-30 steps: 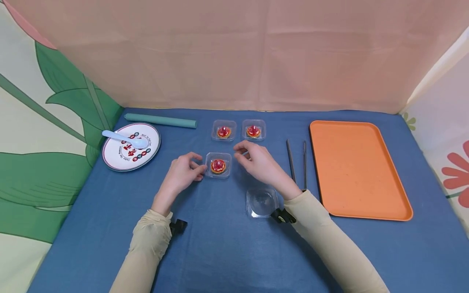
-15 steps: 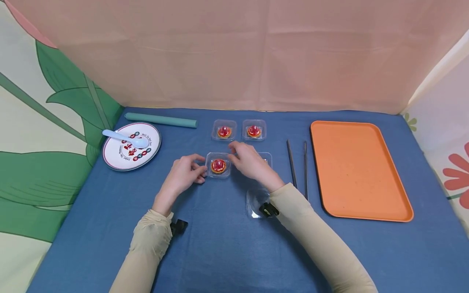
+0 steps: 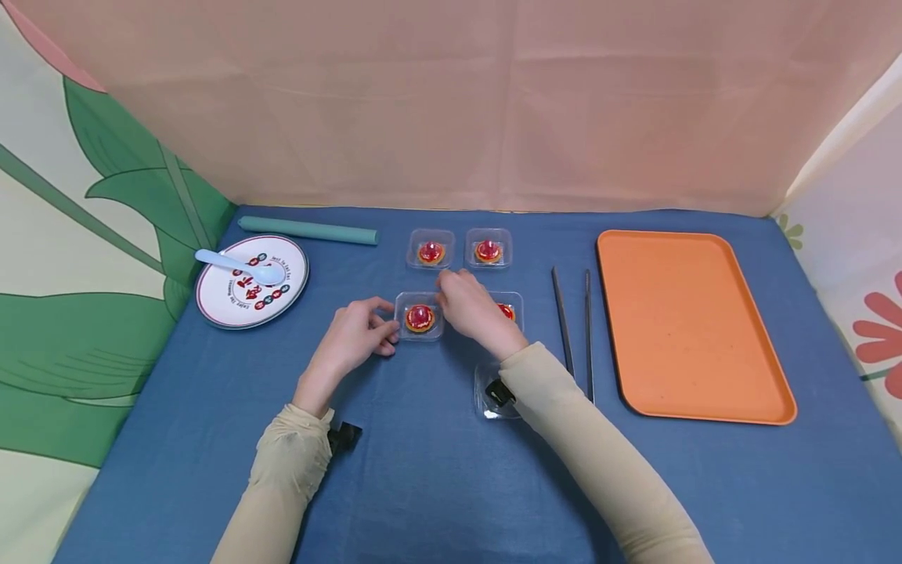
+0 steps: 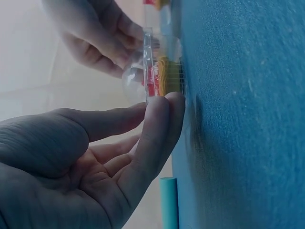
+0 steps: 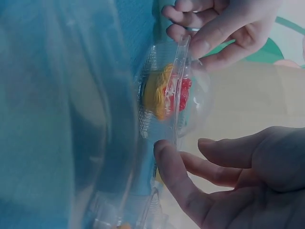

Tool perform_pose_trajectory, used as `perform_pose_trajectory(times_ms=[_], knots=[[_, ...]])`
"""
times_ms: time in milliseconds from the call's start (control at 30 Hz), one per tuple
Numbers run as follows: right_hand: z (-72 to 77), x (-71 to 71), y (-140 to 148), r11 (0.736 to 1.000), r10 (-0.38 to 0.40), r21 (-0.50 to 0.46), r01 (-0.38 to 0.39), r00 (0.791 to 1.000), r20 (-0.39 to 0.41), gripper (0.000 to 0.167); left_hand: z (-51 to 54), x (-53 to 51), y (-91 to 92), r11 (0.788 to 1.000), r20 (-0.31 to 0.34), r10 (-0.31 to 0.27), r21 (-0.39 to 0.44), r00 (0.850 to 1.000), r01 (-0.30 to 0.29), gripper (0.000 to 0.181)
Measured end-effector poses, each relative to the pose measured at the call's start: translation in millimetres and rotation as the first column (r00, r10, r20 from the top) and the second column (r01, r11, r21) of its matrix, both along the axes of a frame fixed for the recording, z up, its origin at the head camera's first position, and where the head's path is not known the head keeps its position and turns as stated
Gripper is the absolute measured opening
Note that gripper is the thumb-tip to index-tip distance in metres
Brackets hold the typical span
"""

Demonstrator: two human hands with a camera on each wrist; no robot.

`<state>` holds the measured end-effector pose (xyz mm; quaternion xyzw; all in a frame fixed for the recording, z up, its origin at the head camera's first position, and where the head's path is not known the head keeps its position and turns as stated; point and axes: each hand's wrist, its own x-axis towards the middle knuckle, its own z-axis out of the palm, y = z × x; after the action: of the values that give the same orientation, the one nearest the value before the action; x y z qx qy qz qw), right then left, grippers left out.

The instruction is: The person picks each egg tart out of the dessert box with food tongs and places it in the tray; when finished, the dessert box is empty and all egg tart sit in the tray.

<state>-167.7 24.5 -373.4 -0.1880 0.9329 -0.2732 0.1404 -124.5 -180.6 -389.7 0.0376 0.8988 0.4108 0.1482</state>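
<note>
A clear plastic box [image 3: 420,338] with a domed lid [image 5: 198,102] stands on the blue cloth, holding a small tart [image 4: 164,78] with a red top. At the box's left edge, my left hand [image 3: 355,333] pinches the rim between thumb and fingertips. My right hand [image 3: 472,309] is at the opposite side. In the right wrist view its index fingertip [image 5: 163,148] is at the box's side, and the thumb stands apart from it. Another tart box [image 3: 517,301] lies partly hidden behind my right hand. Near my right wrist is a clear plastic piece [image 3: 486,406], half covered by the sleeve.
Two more tart boxes [image 3: 431,235] [image 3: 488,235] stand behind. To the right are two thin dark sticks [image 3: 561,313] [image 3: 588,337] and an orange tray [image 3: 694,329]. At left lie a plate [image 3: 225,305] with a pale blue spoon [image 3: 264,274] and a green rod [image 3: 310,229].
My right hand has shifted left and turned at the box's right edge, uncovering part of the tart box behind it. My left hand has stayed in place.
</note>
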Motion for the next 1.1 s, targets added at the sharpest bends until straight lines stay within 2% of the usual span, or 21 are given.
perform_pose_trajectory(times_ms=[167,467,733,967,1100], knots=[[-4.5,-0.9,-2.7,1.000,0.003,0.014,-0.003,1.000,0.001,0.013,0.7,1.1,1.1,1.000,0.009,0.004,0.001,1.000,-0.004,0.037],[-11.5,-3.4,-3.8,0.999,0.029,0.037,-0.028,0.999,-0.016,0.018,0.5,1.5,1.4,1.000,0.012,-0.004,0.002,1.000,0.004,0.039],[-12.8,-4.9,-4.7,1.000,0.009,0.016,-0.009,1.000,-0.005,0.013,0.4,1.7,-1.0,1.000,0.013,-0.001,-0.003,1.000,0.001,0.039],[-14.4,-6.2,-4.5,1.000,0.007,0.009,-0.007,1.000,-0.028,0.017,-1.1,1.1,-2.0,1.000,0.012,0.003,0.001,1.000,-0.003,0.038],[-14.5,-6.9,-4.4,1.000,0.003,0.004,-0.003,1.000,-0.013,0.025,-1.8,0.5,-1.1,1.000,0.013,0.005,0.007,1.000,-0.005,0.037]])
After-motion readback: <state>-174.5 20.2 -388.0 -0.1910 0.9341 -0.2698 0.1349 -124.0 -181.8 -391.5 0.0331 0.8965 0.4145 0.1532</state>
